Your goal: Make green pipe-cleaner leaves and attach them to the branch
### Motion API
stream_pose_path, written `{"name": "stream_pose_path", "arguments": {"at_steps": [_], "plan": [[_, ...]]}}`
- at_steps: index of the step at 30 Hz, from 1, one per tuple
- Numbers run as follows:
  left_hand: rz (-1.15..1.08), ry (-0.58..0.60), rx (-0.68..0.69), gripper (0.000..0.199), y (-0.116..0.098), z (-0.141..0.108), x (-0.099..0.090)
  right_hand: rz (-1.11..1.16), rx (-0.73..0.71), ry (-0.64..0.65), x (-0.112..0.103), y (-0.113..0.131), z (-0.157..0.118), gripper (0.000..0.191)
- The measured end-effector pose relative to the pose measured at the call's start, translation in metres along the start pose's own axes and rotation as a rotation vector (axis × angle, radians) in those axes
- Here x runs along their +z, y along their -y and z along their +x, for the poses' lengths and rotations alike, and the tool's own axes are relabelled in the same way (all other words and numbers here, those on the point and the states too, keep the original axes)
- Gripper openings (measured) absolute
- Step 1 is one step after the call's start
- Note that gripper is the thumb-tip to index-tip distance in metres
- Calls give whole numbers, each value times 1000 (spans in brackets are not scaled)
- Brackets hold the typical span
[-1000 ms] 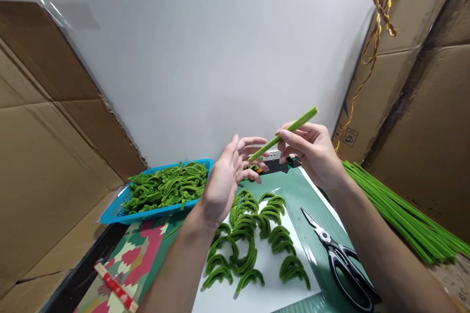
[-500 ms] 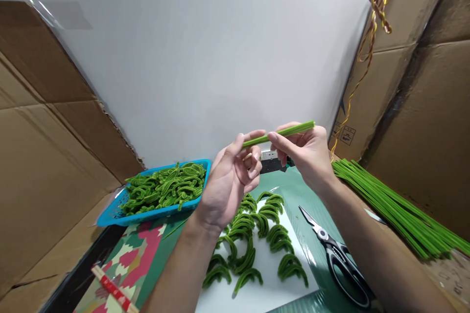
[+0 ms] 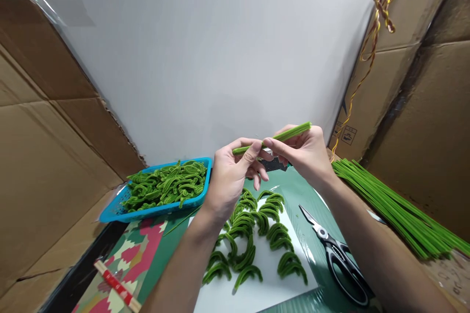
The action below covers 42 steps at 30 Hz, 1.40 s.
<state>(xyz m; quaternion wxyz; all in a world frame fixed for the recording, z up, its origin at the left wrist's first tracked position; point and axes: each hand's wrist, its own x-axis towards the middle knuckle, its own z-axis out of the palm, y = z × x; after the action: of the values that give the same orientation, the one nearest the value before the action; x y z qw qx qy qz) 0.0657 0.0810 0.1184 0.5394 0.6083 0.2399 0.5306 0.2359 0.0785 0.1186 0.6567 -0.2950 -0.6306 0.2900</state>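
Note:
A short bundle of straight green fuzzy stems [image 3: 295, 131] is held up between both hands, tilted with its right end higher. My left hand [image 3: 238, 166] pinches its left part between thumb and fingers. My right hand [image 3: 304, 154] grips it with the thumb in front, close beside the left thumb. Below them, curved green pieces [image 3: 290, 265] lie in small groups on a white sheet [image 3: 257, 298]. Black-handled scissors [image 3: 330, 244] rest open to the right of the sheet.
A blue basket [image 3: 147, 215] at the left holds many bent green pieces [image 3: 172, 183]. Long green stems [image 3: 392, 210] lie at the right. Cardboard panels [image 3: 422, 107] stand at both sides. A red-wrapped stick bundle [image 3: 115, 284] lies front left; twisted cord [image 3: 374, 34] hangs upper right.
My left hand has turned and closed over the bundle, its thumb moving right to meet the right thumb. The bundle has shifted slightly left.

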Motion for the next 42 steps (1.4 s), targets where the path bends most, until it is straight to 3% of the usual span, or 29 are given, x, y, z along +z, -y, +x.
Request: {"name": "stream_pose_path", "arguments": {"at_steps": [4, 8, 13, 17, 21, 26, 31, 35, 37, 42], "plan": [[17, -14, 4, 30, -2, 1, -2, 31, 31, 29, -5, -3, 0, 28], [-15, -18, -10, 34, -7, 2, -8, -69, -83, 25, -15, 0, 0, 43], [-23, 13, -61, 37, -13, 0, -16, -262, -352, 74, -26, 6, -1, 15], [-7, 12, -70, 39, -15, -1, -18, -346, -413, 45, -26, 5, 0, 12], [19, 6, -46, 39, -14, -1, -14, -279, -315, -87, -16, -3, -3, 7], [77, -4, 5, 40, -15, -2, -9, -42, -103, -257, 4, -9, -8, 22], [120, -57, 46, 41, -16, -2, -10, 37, 0, -287, 13, -12, -5, 26], [150, -83, 76, 39, -12, -2, -10, 164, 100, -241, 16, -21, -6, 28], [161, -110, 85, 39, -10, -2, -10, 23, 25, -251, 18, -23, -9, 22], [173, -166, 77, 40, -8, -1, -13, -620, -356, -278, 20, -17, -16, 12]]}}
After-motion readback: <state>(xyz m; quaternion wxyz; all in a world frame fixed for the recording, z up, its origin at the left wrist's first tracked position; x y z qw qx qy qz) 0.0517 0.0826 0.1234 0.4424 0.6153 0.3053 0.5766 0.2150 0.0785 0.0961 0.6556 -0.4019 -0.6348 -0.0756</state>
